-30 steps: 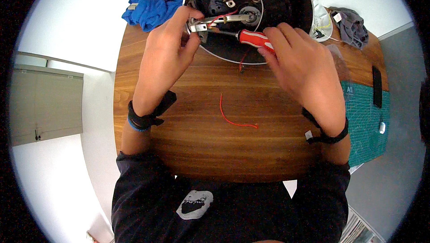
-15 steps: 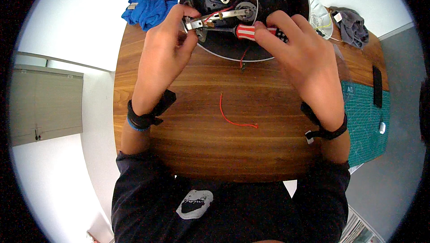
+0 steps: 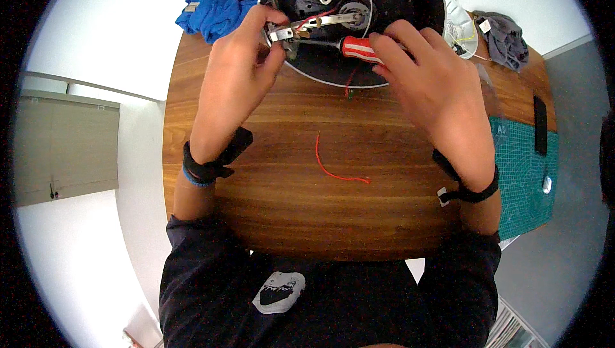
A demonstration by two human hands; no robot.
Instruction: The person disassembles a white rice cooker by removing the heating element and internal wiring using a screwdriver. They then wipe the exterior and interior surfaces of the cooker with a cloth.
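Observation:
A round black appliance housing (image 3: 403,2) with a pale rim lies at the far side of the table, with metal parts and wires inside. Across its left half runs a silver metal strip (image 3: 332,20) with a thin red wire along it. My left hand (image 3: 238,66) pinches the strip's left end near the rim; its fingertips are partly hidden. My right hand (image 3: 439,85) grips a screwdriver (image 3: 359,48) by its red-and-white striped handle. The shaft points left, its tip near the left fingertips and the strip's end; whether it sits on a screw I cannot tell.
A loose red wire (image 3: 322,163) curves on the wooden table (image 3: 288,213). Blue cloth (image 3: 214,15) lies back left, dark grey cloth (image 3: 503,40) back right beside a whitish bowl-like part (image 3: 462,31). A green cutting mat (image 3: 522,181) and black bar-shaped object (image 3: 541,125) lie at right.
My right fingers have shifted their grip on the screwdriver handle, with the hand turned slightly. My left hand still holds the strip's end.

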